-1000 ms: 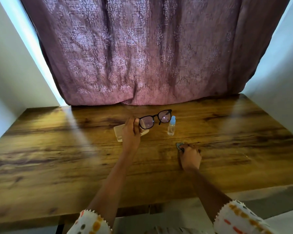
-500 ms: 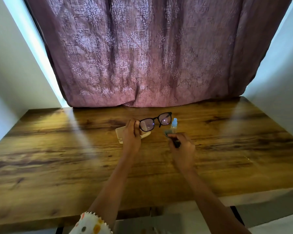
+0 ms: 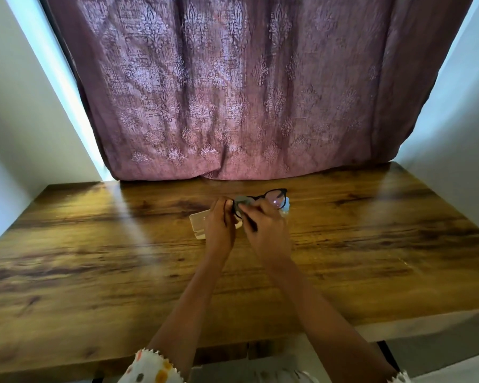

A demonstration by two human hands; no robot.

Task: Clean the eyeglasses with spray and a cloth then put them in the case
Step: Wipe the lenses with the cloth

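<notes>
Eyeglasses (image 3: 277, 195) are gripped endwise by the left hand (image 3: 219, 225), axis rightward, the cloth (image 3: 242, 201) pinched onto the near lens by the right hand (image 3: 266, 228).

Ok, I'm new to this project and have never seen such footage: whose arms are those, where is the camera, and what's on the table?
There is no machine: these are a person's bare arms, filmed by one wide-angle camera worn on their head, looking forward and down. The left hand holds black-framed eyeglasses by one end above the wooden table. The right hand holds a grey cloth against one lens. A small spray bottle stands just behind, partly hidden, and a pale case lies on the table beneath the left hand. A purple curtain hangs at the back.
</notes>
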